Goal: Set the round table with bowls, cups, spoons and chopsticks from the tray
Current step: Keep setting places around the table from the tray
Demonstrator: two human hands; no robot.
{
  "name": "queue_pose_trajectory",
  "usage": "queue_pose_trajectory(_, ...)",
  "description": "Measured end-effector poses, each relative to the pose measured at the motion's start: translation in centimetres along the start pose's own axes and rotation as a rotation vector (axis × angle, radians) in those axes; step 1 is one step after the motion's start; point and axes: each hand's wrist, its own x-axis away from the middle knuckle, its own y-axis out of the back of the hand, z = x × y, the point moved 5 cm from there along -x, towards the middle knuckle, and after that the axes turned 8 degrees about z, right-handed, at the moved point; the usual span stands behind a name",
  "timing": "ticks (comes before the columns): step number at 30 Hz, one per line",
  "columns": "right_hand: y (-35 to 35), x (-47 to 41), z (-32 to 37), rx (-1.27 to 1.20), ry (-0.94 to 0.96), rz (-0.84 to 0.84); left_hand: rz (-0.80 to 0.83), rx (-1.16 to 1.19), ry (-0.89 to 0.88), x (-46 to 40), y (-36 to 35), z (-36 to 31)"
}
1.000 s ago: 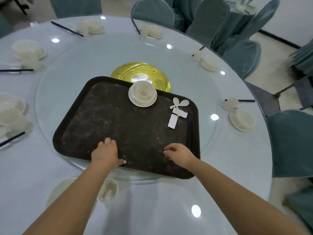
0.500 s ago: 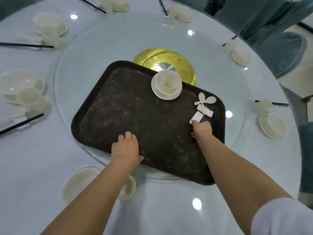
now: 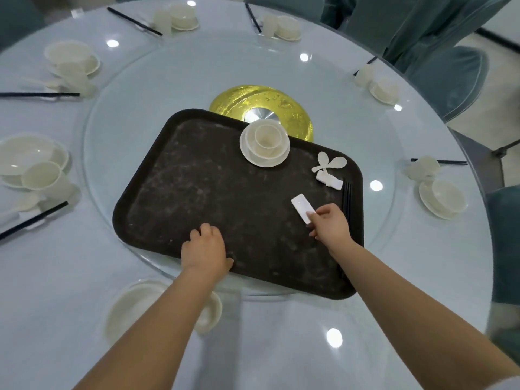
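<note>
Tray [image 3: 197, 192] on turntable [image 3: 140, 108]; bowl [image 3: 264, 146] at tray's far edge.

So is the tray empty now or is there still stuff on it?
Not empty. The tray still holds a stacked bowl set, spoons and chopsticks.

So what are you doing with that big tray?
A person is setting the round white table from a dark brown tray resting on the glass turntable. The right hand pinches a small white rectangular rest just above the tray, while the left hand rests on the tray's near edge. A stacked white bowl and cup, white spoons and black chopsticks remain on the tray.
</note>
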Motion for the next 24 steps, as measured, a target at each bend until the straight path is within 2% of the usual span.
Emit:
queue_pose_trajectory(4,-0.8,6.0,-1.5,-0.019,0.088,0.072,0.012,0.213,-0.044,1.4,-1.0,0.9)
queue_pose_trajectory(9,-3.7,13.7,-4.1,-0.081,0.174,0.242,-0.262,0.589,-0.244,8.0,-1.8,0.8)
queue_pose_trajectory(12,-6.2,17.6,-6.3,-0.01,0.205,0.385,-0.168,0.805,-0.203,12.6,-5.2,1.4)
queue_pose_trajectory(18,-11.5,20.9,-10.0,0.122,0.185,0.587,0.042,0.952,-0.032,17.3,-12.7,3.4)
queue_pose_trajectory(21,-13.7,20.8,-10.9,0.132,0.129,0.636,0.089,1.073,0.084,17.9,-14.6,4.5)
queue_pose_trajectory(24,-15.2,20.2,-11.1,0.069,0.056,0.605,0.112,1.171,0.131,18.2,-14.9,5.0)
